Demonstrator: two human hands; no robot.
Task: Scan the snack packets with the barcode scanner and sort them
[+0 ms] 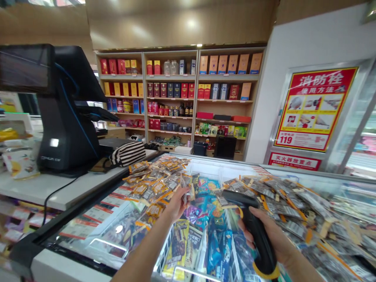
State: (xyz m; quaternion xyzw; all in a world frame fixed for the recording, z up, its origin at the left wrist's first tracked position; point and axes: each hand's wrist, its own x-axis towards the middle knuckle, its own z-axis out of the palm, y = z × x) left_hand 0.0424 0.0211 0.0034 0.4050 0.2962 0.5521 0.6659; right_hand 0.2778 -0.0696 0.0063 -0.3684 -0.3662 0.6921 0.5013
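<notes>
My right hand (268, 231) is wrapped round the grip of a black and yellow barcode scanner (255, 227), its head tilted toward the left. In my left hand (178, 205) a small clear snack packet (187, 188) is pinched between thumb and fingers. Beyond the left hand lies a heap of orange-edged packets (158, 188) on the freezer's glass top. Another heap of similar packets (282, 196) spreads out to the right of the scanner. Between the two, wrapped ice creams (205, 235) show inside the chest freezer, below both hands.
A black cash register terminal (67, 113) stands on the white counter (67, 192) at left, near a striped pouch (128, 153). Shelves (172, 78) of boxed goods line the back wall. A red poster (315, 109) hangs at right. The freezer's dark rim (58, 223) borders the glass.
</notes>
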